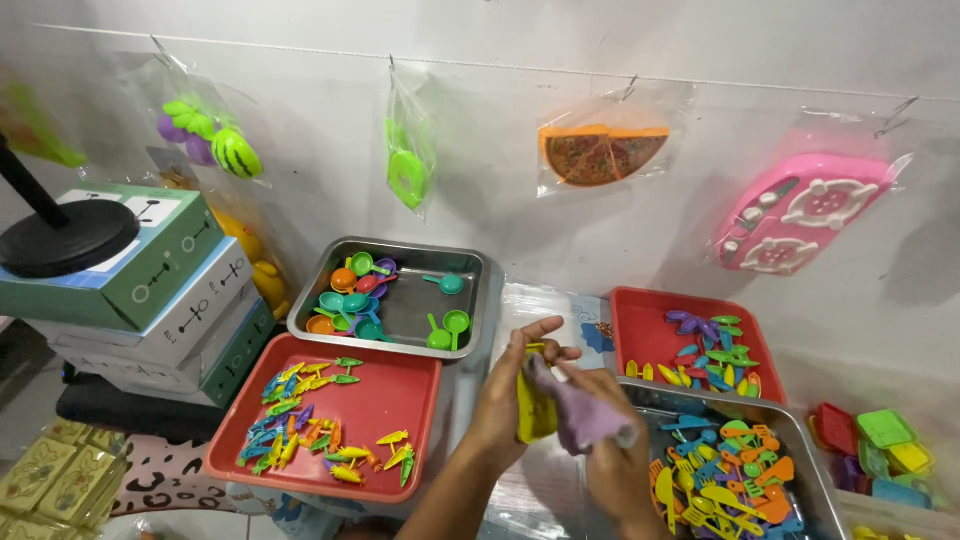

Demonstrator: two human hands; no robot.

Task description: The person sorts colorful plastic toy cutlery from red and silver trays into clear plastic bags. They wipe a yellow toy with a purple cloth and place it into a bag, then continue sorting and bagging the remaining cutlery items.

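Yellow toy piece (534,408) and mauve toy piece (585,416), pinched by left hand (508,392) and right hand (612,440) respectively.

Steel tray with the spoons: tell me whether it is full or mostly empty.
Partly filled. The steel tray holds colourful spoons heaped at its left side, a few more on the right, with bare metal showing between.

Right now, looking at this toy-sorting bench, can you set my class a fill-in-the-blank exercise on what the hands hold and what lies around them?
1. The left hand grips a flat ____ toy piece.
2. The right hand holds a soft ____ piece.
3. The small toy spoons lie in a ____ tray.
4. The pink toy stove hangs in a clear ____ on the wall.

Missing words: yellow; purple; metal; bag
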